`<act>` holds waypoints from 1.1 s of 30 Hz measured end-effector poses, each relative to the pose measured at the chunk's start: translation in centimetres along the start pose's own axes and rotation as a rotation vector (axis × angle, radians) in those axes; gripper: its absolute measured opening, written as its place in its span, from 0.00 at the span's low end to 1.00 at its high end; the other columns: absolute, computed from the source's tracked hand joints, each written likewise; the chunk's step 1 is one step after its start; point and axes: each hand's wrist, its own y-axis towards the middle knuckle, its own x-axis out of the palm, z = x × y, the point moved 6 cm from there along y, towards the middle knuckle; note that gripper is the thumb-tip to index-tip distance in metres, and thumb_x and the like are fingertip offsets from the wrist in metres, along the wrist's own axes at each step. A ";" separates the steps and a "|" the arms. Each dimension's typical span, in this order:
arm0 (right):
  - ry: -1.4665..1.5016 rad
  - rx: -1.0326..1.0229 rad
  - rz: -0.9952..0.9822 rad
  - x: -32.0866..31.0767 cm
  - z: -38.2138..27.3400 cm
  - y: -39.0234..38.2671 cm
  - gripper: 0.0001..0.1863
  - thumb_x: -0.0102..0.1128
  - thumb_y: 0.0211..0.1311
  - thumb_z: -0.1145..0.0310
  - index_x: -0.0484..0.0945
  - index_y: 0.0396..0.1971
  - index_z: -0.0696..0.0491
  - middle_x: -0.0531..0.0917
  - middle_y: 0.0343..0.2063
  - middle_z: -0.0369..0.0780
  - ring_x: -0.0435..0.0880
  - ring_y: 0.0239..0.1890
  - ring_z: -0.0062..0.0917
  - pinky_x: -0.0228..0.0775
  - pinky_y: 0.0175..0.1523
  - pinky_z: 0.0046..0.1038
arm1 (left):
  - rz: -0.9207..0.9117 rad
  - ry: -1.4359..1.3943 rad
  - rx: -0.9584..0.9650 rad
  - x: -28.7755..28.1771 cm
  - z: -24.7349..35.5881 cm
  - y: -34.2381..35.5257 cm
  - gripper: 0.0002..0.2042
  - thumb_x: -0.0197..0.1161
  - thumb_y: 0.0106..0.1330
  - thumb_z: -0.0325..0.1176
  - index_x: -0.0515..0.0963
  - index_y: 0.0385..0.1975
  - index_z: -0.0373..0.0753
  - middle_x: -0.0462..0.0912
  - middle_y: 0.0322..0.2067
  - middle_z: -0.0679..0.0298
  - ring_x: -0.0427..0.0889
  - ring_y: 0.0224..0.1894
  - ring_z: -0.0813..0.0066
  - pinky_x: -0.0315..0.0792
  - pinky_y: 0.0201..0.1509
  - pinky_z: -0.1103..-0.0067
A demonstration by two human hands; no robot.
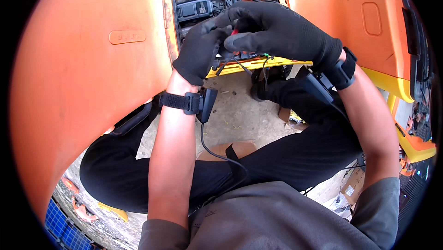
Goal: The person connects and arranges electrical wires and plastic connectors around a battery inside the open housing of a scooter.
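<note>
Both my hands wear black gloves and meet over an open compartment in an orange and yellow plastic housing. My left hand [198, 51] has its fingers curled close against my right hand [272, 33], whose fingers and thumb are bent round a small red item [234, 32], mostly hidden between them. What my left fingers hold, if anything, is hidden. Inside the compartment sit a dark rectangular module [194, 8] and black cables [244, 68], some hanging over the yellow lower edge [233, 70].
Orange panels [78, 65] [346, 14] flank the compartment. My crossed legs [286, 157] rest over a concrete floor [230, 107] with cardboard scraps [350, 187]. Loose orange parts [85, 211] and a blue crate [64, 227] lie at lower left, more yellow pieces [410, 144] at right.
</note>
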 end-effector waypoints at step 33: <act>-0.439 0.238 0.059 0.8 12.8 -0.1 0.10 0.59 0.60 0.70 0.83 0.40 0.55 0.83 0.36 0.44 0.83 0.41 0.42 0.76 0.49 0.37 | -0.053 1.041 0.000 -1.3 -2.0 10.9 0.06 0.64 0.63 0.30 0.81 0.36 0.37 0.84 0.33 0.51 0.83 0.37 0.54 0.76 0.45 0.69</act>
